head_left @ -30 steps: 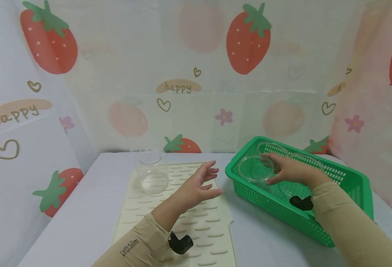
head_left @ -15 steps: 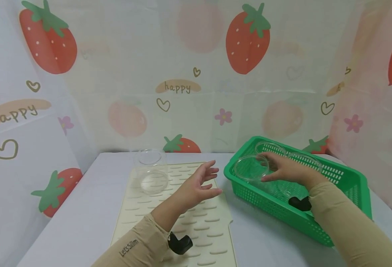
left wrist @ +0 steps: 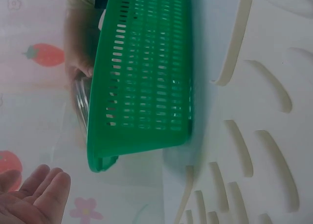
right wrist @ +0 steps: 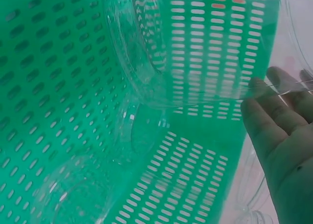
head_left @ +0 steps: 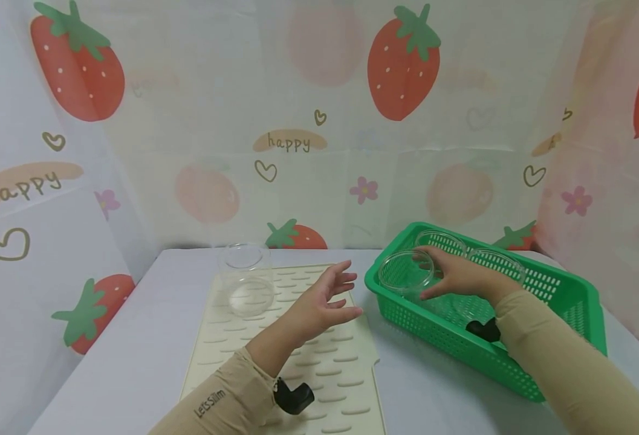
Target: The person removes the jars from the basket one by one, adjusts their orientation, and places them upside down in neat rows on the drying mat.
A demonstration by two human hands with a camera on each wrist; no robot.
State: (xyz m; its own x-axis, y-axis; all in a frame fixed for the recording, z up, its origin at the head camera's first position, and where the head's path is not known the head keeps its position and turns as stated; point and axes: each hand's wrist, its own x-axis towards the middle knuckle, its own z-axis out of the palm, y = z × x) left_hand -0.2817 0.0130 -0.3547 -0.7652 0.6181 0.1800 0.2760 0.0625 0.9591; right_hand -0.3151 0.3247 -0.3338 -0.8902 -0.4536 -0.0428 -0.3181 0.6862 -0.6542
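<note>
My right hand (head_left: 460, 277) is inside the green basket (head_left: 444, 341), gripping a clear round jar (head_left: 406, 273) near its rim. Fingers reach around the far side, and the thumb lies on the near side. In the right wrist view this jar (right wrist: 205, 53) lies across the picture, its base to the left, with my fingertips at its rim. My left hand (head_left: 319, 305) hovers over the cream mat (head_left: 332, 386), fingers spread and holding nothing. On the mat's far left corner stands another clear container (head_left: 247, 279).
Two more clear jars, a back jar (head_left: 440, 237) and a right one (head_left: 501, 260), sit in the basket. The basket stands right of the mat on a white table (head_left: 129, 350). A strawberry-print curtain (head_left: 319, 78) closes off the back and sides.
My right hand and the jar it grips have shifted slightly left inside the basket. My left hand stays in place over the mat.
</note>
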